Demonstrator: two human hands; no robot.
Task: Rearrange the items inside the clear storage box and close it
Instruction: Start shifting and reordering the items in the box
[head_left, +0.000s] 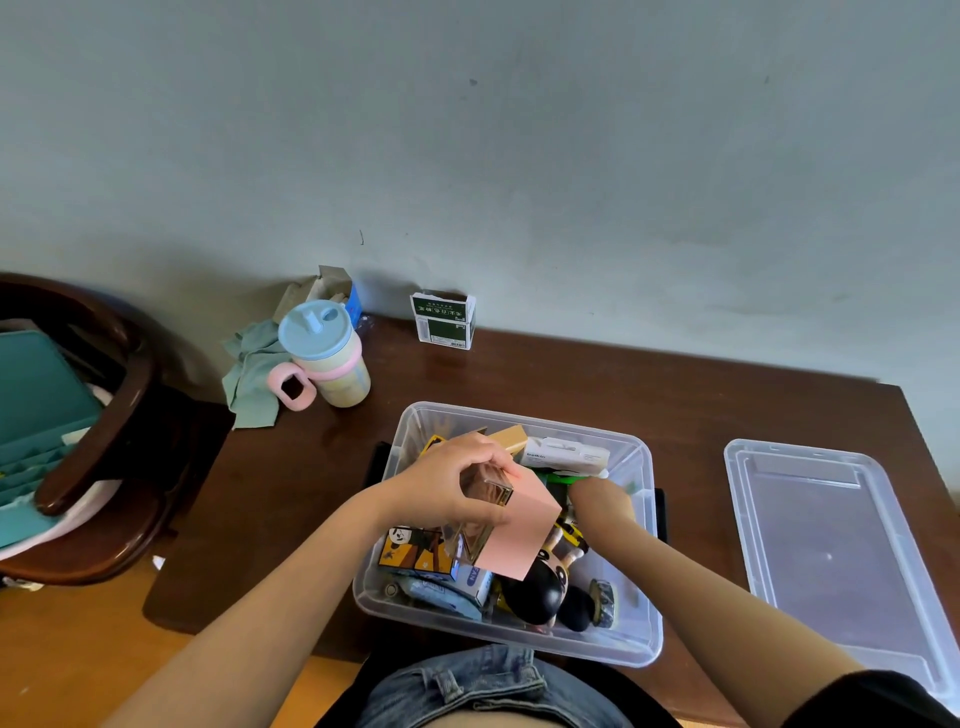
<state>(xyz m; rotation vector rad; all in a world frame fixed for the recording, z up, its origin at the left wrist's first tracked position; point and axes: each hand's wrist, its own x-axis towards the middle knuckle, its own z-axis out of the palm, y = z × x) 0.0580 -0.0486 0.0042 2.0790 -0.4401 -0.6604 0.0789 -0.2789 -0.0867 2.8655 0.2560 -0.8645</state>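
While held, pink box (519, 535) under L grip (457, 483).
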